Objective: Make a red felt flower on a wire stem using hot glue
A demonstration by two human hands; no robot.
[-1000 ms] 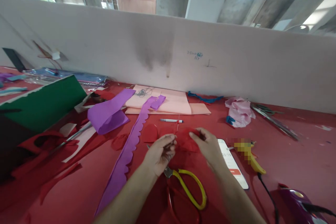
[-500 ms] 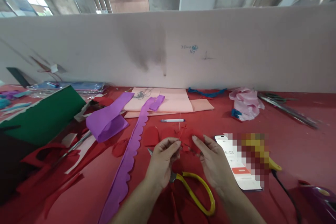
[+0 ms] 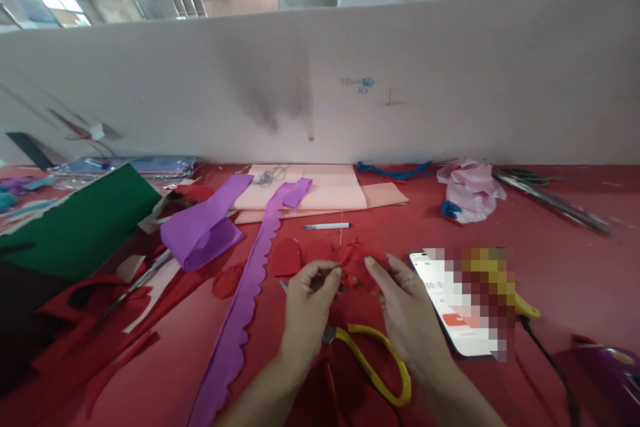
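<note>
- The left hand [image 3: 306, 303] is pinching, thumb against forefinger with the other fingers curling in, at the near left edge of a gathered red cloth piece [image 3: 356, 257].
- The right hand [image 3: 407, 300] is gripping the same piece from the other side, its thumb lying across the top and its fingers bending underneath.
- The red cloth piece is sitting between the two hands, just above the table; with red showing against red, its outline is probably blending into the cloth behind.
- Two rounded red cut-outs [image 3: 287, 257] are lying just beyond the left hand, and a white pen [image 3: 327, 226] is resting farther back.
- Scissors [image 3: 368, 331] with yellow handles are lying below and between the wrists, partly tucked behind the left hand.
- A phone [image 3: 440, 300] (its lit screen partly blurred out) is lying to the right of the right hand, near a yellow corded tool [image 3: 523, 307].
- A purple scalloped strip [image 3: 240, 320] is running down the left side of the red table [image 3: 565, 280].
- Peach sheets [image 3: 330, 187] are lying flat at the back, before a pale partition [image 3: 450, 80].
</note>
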